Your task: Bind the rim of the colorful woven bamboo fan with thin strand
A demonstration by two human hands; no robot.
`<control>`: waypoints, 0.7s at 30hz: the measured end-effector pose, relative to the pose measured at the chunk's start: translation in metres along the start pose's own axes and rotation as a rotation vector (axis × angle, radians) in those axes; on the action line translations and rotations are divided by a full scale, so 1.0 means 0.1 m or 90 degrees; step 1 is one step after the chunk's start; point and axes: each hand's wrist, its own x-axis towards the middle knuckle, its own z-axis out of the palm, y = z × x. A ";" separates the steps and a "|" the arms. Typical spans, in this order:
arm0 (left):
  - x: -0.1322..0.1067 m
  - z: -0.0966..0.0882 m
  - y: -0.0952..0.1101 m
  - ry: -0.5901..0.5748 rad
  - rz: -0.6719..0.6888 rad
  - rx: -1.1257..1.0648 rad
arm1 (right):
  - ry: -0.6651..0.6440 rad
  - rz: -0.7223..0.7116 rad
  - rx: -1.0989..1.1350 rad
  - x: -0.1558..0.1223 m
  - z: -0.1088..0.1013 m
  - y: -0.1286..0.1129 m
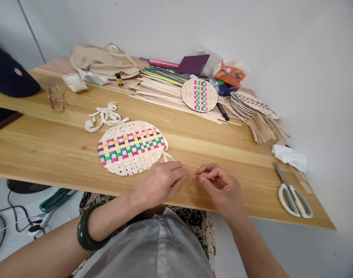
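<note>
My left hand and my right hand are close together near the table's front edge, both with fingers pinched. A short length of thin yellow thread stretches between their fingertips. Left of my hands, a round woven bamboo fan piece with pink, orange, purple, yellow, blue and green strips lies flat. White ribbon runs along its right edge, and its loose tail reaches close to my left hand. More white ribbon lies in loops behind the woven piece.
Scissors lie at the right by a crumpled white tissue. Finished woven fans are stacked behind, near bamboo strips and another woven disc. Glasses, a dark phone and a navy cap are at left.
</note>
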 end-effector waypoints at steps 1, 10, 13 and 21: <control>0.00 0.00 0.01 -0.007 0.000 0.002 | 0.010 0.013 0.015 0.00 0.01 0.00; -0.01 -0.04 0.10 -0.027 0.008 0.037 | 0.113 0.029 -0.022 0.04 0.05 0.05; -0.01 -0.03 0.10 -0.033 0.006 0.032 | 0.125 0.029 -0.082 0.04 0.07 0.07; -0.02 0.04 -0.09 -0.008 -0.059 0.034 | 0.156 0.008 -0.131 0.12 -0.18 0.06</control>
